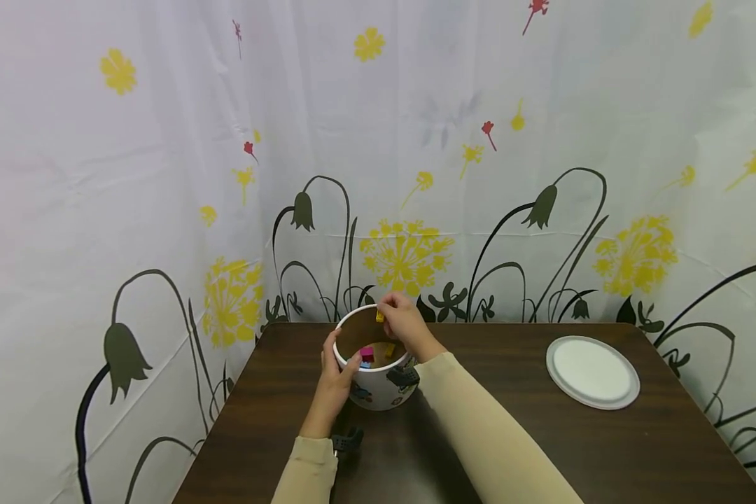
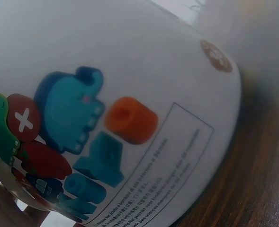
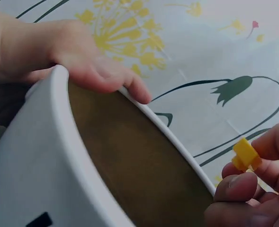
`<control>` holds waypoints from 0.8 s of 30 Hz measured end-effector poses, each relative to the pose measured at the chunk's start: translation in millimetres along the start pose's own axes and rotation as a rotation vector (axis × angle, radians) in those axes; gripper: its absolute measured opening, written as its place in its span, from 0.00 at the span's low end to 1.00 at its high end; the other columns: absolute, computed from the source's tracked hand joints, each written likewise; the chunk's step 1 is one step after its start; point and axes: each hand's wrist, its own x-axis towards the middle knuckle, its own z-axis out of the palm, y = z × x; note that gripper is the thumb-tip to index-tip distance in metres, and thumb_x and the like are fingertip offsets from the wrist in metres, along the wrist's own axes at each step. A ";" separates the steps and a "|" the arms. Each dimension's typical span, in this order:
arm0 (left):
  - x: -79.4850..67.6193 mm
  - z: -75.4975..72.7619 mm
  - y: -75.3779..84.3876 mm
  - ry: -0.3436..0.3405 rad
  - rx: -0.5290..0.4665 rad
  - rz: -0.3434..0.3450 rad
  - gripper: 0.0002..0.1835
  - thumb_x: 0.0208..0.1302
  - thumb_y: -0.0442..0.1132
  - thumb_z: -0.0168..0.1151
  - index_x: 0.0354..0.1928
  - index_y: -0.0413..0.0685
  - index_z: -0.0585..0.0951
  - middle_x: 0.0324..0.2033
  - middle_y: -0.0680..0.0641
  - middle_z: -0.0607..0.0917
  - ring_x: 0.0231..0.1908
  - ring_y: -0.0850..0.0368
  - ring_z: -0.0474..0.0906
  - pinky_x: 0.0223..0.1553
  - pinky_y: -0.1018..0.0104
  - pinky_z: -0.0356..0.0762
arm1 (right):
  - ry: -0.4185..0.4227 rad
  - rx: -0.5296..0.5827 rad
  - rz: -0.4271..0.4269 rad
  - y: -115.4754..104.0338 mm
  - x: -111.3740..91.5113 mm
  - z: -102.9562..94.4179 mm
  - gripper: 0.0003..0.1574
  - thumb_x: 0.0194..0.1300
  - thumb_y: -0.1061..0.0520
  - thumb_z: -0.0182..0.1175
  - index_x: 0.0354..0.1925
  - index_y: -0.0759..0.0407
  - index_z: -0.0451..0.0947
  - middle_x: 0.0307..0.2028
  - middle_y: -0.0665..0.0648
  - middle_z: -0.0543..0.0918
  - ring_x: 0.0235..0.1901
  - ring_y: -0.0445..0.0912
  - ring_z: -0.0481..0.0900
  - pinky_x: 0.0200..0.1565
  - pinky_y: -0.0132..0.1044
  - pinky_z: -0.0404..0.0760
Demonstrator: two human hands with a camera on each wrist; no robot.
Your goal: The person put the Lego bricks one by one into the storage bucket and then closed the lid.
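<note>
A white round tub (image 1: 378,392) with printed pictures is tilted toward me over the table. My left hand (image 1: 336,378) grips its near left side, thumb over the rim and fingers on the outside. Above the far right rim, my right hand (image 1: 406,323) pinches a small yellow toy piece (image 3: 246,154) between thumb and fingers. Down in the tub lie a pink piece (image 1: 367,352), a light blue piece (image 1: 366,365) and another yellow piece (image 1: 390,350). The left wrist view is filled by the tub's outer wall (image 2: 144,56), with a printed elephant, beads and small text.
A white round lid (image 1: 593,372) lies flat on the dark wooden table (image 1: 504,420), to the right of the tub. Behind the table's far edge hangs a white curtain (image 1: 390,175) printed with flowers. A dark strap (image 1: 348,439) is on my left wrist.
</note>
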 end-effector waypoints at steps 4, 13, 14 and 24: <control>1.6 0.0 1.5 0.006 0.000 0.006 0.44 0.75 0.60 0.63 0.85 0.71 0.53 0.78 0.37 0.57 0.74 0.26 0.65 0.72 0.29 0.68 | -0.004 -0.016 -0.033 -1.7 -2.4 1.0 0.14 0.84 0.55 0.56 0.52 0.67 0.76 0.29 0.51 0.71 0.21 0.44 0.66 0.27 0.35 0.69; -1.8 0.5 -1.6 0.013 0.014 -0.013 0.44 0.74 0.60 0.64 0.85 0.72 0.53 0.78 0.38 0.57 0.74 0.28 0.65 0.73 0.28 0.67 | 0.053 -0.164 -0.083 3.0 -10.3 4.6 0.11 0.83 0.50 0.57 0.47 0.56 0.79 0.38 0.52 0.77 0.36 0.47 0.75 0.41 0.38 0.77; -2.3 0.6 -2.1 0.012 0.012 -0.014 0.44 0.74 0.60 0.64 0.85 0.72 0.53 0.79 0.38 0.57 0.75 0.28 0.64 0.74 0.28 0.66 | 0.063 -0.176 -0.089 3.4 -11.2 5.0 0.10 0.83 0.50 0.58 0.47 0.55 0.80 0.39 0.53 0.78 0.38 0.48 0.76 0.43 0.40 0.77; -2.4 1.9 -0.3 0.000 -0.015 0.005 0.45 0.75 0.58 0.64 0.86 0.71 0.51 0.80 0.38 0.55 0.76 0.28 0.62 0.74 0.26 0.64 | 0.157 -0.254 -0.136 -0.6 -16.8 6.3 0.13 0.83 0.47 0.59 0.47 0.54 0.82 0.49 0.54 0.85 0.52 0.51 0.80 0.57 0.50 0.79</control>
